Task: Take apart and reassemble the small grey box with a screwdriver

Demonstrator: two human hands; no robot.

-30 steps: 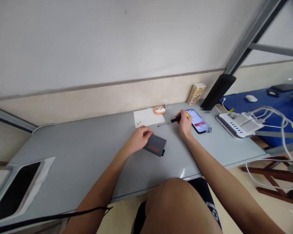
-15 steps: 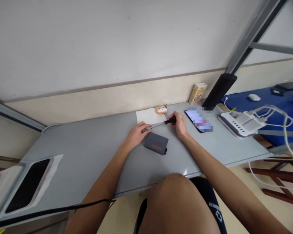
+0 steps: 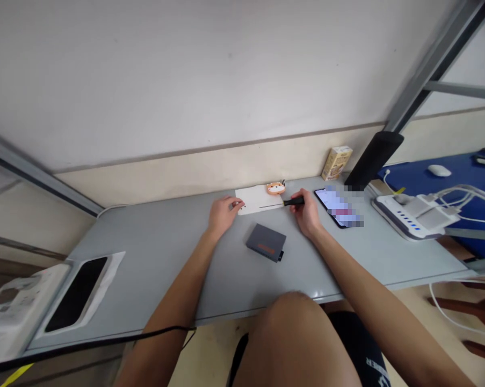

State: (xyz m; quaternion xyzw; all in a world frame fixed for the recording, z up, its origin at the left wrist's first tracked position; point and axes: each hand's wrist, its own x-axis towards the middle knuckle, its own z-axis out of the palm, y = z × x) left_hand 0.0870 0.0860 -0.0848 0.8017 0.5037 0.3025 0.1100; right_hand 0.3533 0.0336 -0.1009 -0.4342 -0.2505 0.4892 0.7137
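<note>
My right hand (image 3: pixel 307 216) is closed around the black handle of a screwdriver (image 3: pixel 294 201), whose long thin shaft points left over a white sheet of paper (image 3: pixel 252 198). At the left edge of that sheet is my left hand (image 3: pixel 223 216), thumb and fingertips pinched together; anything between them is too small to make out. A few tiny dark bits (image 3: pixel 243 207) lie on the paper by those fingertips. Nearer to me, a flat dark grey box (image 3: pixel 266 242) with orange lettering rests on the grey table, touched by neither hand. A black connector juts from its right side.
An orange-and-white animal-face case (image 3: pixel 275 187) sits at the paper's back edge. Right of my hand are a lit phone (image 3: pixel 337 207), a small carton (image 3: pixel 336 163), a black cylinder (image 3: pixel 374 160) and a white charging station (image 3: pixel 411 215) with cables. A dark-screened phone (image 3: pixel 77 295) lies left.
My left hand has left the grey box's corner and moved up to the paper. The screwdriver's tip no longer sits by my left fingers; its shaft lies over the sheet.
</note>
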